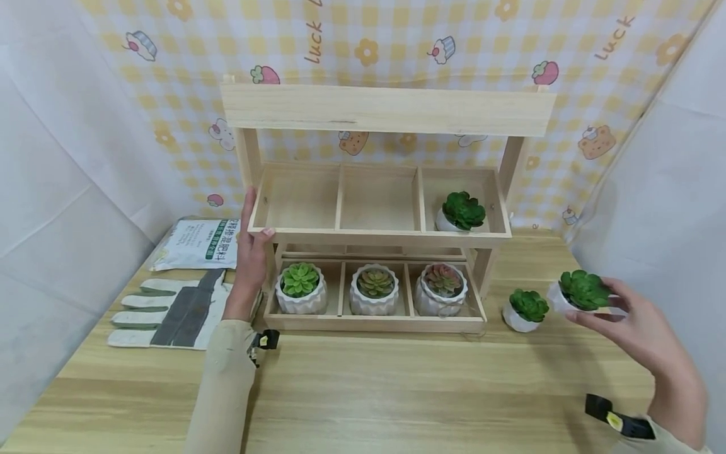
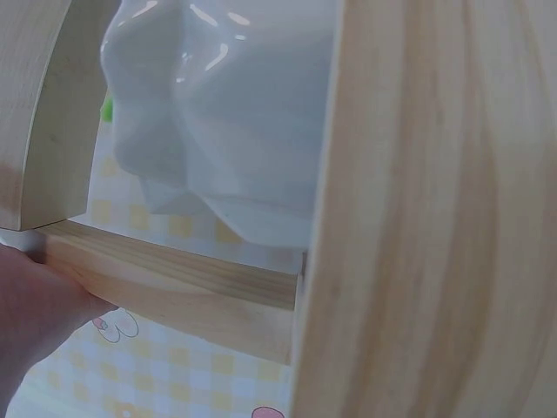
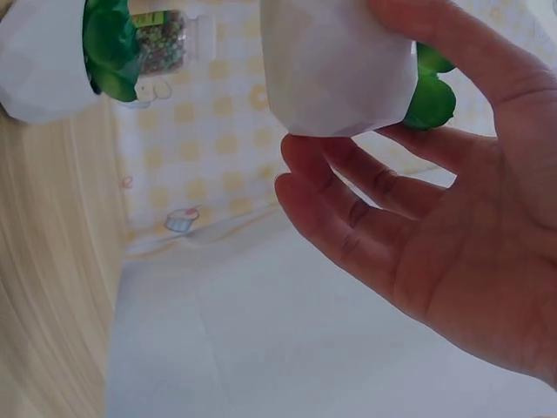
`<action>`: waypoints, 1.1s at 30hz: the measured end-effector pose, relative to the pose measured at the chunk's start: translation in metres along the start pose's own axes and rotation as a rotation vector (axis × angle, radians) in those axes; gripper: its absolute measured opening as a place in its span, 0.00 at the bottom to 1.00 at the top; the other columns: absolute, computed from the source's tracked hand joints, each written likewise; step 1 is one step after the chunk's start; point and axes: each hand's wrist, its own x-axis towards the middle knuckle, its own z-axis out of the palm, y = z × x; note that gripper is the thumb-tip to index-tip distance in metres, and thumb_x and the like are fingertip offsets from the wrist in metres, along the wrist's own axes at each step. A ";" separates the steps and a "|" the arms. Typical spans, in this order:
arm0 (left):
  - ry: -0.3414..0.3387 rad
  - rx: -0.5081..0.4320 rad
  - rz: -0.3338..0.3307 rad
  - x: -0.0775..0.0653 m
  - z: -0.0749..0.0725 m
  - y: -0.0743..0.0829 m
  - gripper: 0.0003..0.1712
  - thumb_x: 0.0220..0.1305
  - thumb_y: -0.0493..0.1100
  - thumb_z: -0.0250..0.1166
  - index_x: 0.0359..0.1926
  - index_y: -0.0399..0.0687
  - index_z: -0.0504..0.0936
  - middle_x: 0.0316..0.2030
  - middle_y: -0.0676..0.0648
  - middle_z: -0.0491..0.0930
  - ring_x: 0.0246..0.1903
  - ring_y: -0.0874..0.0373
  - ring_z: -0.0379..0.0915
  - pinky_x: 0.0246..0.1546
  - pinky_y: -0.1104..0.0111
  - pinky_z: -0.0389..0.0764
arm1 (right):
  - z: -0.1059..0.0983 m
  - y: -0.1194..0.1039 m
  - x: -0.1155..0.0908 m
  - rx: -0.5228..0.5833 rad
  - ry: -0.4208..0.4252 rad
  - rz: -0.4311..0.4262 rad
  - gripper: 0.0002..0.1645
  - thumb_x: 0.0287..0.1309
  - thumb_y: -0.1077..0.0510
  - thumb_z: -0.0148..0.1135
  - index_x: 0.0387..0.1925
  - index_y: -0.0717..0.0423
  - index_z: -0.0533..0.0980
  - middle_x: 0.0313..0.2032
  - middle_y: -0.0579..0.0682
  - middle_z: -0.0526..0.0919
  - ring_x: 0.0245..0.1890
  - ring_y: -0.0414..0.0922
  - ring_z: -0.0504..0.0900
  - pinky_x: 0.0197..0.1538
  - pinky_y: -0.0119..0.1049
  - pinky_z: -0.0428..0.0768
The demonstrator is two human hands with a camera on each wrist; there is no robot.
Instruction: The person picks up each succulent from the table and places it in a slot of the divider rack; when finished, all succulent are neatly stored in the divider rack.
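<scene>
A two-tier wooden plant shelf (image 1: 368, 238) stands on the table. My left hand (image 1: 252, 258) grips the left end of its upper tray, thumb on the front edge and fingers along the side. My right hand (image 1: 646, 328) holds a small dark green succulent (image 1: 584, 290) in a tilted white pot (image 3: 339, 70), raised off the table at the right. Another dark green succulent (image 1: 524, 309) stands on the table beside it. A third sits in the upper tray's right compartment, its leaves (image 1: 464, 210) above the rim.
In the lower tray, a bright green succulent (image 1: 300, 280), a brownish-green one (image 1: 375, 284) and a reddish one (image 1: 443, 280) stand in white pots. Work gloves (image 1: 170, 309) and a white bag (image 1: 195, 243) lie at the left. A jar of coloured grains (image 3: 161, 42) shows in the right wrist view.
</scene>
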 end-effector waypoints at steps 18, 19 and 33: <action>0.005 0.009 -0.014 -0.001 0.000 0.000 0.41 0.59 0.39 0.48 0.73 0.63 0.47 0.70 0.55 0.47 0.66 0.51 0.49 0.59 0.59 0.59 | 0.002 -0.044 -0.004 0.064 0.064 -0.215 0.43 0.44 0.54 0.73 0.62 0.61 0.64 0.51 0.55 0.71 0.38 0.21 0.69 0.37 0.14 0.68; 0.005 0.008 -0.014 -0.001 0.000 0.000 0.41 0.59 0.39 0.48 0.73 0.62 0.47 0.70 0.55 0.46 0.66 0.50 0.49 0.59 0.59 0.59 | 0.003 -0.047 -0.003 0.073 0.067 -0.229 0.43 0.44 0.55 0.73 0.61 0.61 0.65 0.51 0.55 0.71 0.39 0.21 0.69 0.38 0.14 0.68; 0.012 0.054 0.009 0.000 0.000 0.000 0.41 0.59 0.39 0.47 0.73 0.62 0.47 0.70 0.56 0.47 0.66 0.52 0.49 0.59 0.58 0.58 | 0.011 -0.084 0.002 0.121 0.074 -0.410 0.37 0.39 0.61 0.75 0.55 0.59 0.71 0.45 0.47 0.73 0.40 0.31 0.72 0.42 0.15 0.68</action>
